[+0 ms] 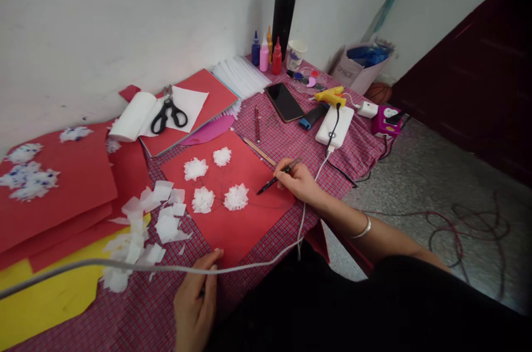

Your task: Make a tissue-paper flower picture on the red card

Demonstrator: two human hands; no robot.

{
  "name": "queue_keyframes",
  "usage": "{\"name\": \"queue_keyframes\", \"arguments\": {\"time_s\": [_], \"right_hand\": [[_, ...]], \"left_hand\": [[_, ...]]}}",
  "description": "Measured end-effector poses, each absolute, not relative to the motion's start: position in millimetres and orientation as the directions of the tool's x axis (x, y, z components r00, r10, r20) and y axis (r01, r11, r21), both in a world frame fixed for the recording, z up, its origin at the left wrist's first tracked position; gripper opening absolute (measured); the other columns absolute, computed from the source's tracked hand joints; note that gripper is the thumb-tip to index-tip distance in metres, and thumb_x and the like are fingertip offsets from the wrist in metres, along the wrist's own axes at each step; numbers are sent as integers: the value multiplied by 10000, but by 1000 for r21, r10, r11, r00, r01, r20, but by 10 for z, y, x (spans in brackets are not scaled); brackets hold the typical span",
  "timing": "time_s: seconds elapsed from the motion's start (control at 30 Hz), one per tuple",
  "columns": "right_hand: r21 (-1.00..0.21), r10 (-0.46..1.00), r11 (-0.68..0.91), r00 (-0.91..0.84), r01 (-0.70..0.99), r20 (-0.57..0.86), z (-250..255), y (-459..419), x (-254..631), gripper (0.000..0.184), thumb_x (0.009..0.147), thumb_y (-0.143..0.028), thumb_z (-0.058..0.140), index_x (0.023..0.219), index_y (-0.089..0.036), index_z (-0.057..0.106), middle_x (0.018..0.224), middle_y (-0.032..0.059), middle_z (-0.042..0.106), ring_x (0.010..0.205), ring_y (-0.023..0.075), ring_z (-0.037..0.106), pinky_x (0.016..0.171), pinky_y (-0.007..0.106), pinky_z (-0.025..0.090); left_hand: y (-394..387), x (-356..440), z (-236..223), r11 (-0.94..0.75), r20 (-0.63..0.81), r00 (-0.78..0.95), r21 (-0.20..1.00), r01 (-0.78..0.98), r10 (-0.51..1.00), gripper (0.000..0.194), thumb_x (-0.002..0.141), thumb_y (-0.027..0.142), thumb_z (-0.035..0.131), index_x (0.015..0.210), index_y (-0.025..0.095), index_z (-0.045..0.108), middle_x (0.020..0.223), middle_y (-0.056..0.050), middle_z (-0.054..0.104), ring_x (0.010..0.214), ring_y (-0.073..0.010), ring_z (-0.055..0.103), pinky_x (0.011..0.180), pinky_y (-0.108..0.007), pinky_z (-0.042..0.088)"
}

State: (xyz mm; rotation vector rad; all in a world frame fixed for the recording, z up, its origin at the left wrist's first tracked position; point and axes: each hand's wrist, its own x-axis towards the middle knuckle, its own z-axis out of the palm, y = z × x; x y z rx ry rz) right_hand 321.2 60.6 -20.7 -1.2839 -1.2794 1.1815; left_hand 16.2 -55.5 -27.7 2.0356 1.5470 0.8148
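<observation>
My right hand (301,181) is closed around a black pen (271,181), whose tip points down at a sheet of red paper (245,230). Thin dark lines run across that sheet. Several white tissue-paper flowers (236,197) sit on it. At the sheet's near edge rests my left hand (196,299), its thumb touching the paper. The fingers are curled, and a small dark thing shows between them, too little of it to name. Loose white paper pieces (167,224) lie left of the sheet.
A white cable (249,269) crosses in front of my hands. Black scissors (168,116), a tissue roll (133,116), a phone (284,102), a yellow glue gun (330,96), a white power bank (334,126), paint bottles (264,56) and a black flask (285,14) stand or lie behind.
</observation>
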Motion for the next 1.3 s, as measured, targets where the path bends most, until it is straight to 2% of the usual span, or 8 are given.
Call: {"name": "queue_keyframes", "arguments": {"time_s": [0.27,0.47,0.63,0.83,0.97,1.1,1.3], "right_hand": [[-994,997,-24,-73,104,-32,-217,582,3217,96,782,-267,557,735,-187,534,534,-45,523,475,93,468,472,221,348],[-997,986,-58,-155,52,-65,-211,571,3218,140,787,-312,612,775,-188,548,540,-30,572,493,111,525,483,229,384],[-999,993,-39,-108,15,-40,-205,573,3206,175,809,-347,616,778,-190,544,547,-33,583,491,106,528,506,235,413],[-996,996,-24,-88,91,-32,-241,576,3197,136,800,-307,604,757,-191,546,544,-31,568,490,109,513,488,234,390],[-998,998,-42,-38,47,-44,-234,577,3201,153,814,-333,582,767,-196,533,537,-42,553,479,105,504,491,233,391],[-998,996,-38,-77,52,-42,-233,582,3200,147,819,-327,588,785,-189,549,574,-23,589,511,110,535,523,237,419],[-999,999,-35,-19,34,-36,-202,585,3195,141,810,-323,586,767,-197,540,555,-35,563,499,107,521,516,237,416]], "left_hand": [[-544,177,-267,-232,157,171,690,685,973,265,923,320,488,1040,203,695,1022,-52,739,934,-196,706,834,-314,566],[-551,182,-260,-199,130,151,709,677,980,267,919,332,492,1024,207,703,1013,-53,742,934,-203,706,839,-323,566],[-546,188,-265,-213,141,161,708,673,977,252,924,311,494,1041,210,693,1024,-42,737,932,-194,705,842,-312,561],[-542,182,-273,-234,160,172,684,691,972,243,931,304,492,1052,217,684,1030,-27,736,941,-177,702,844,-290,553],[-545,176,-264,-242,163,179,689,683,970,242,929,301,496,1052,216,687,1027,-30,739,939,-177,704,837,-285,554],[-551,181,-263,-209,141,155,713,670,978,257,927,313,487,1041,207,692,1020,-46,740,925,-194,707,826,-301,561],[-548,201,-241,-167,116,121,736,656,986,264,923,325,484,1027,200,692,1002,-56,742,904,-200,710,816,-311,566]]}}
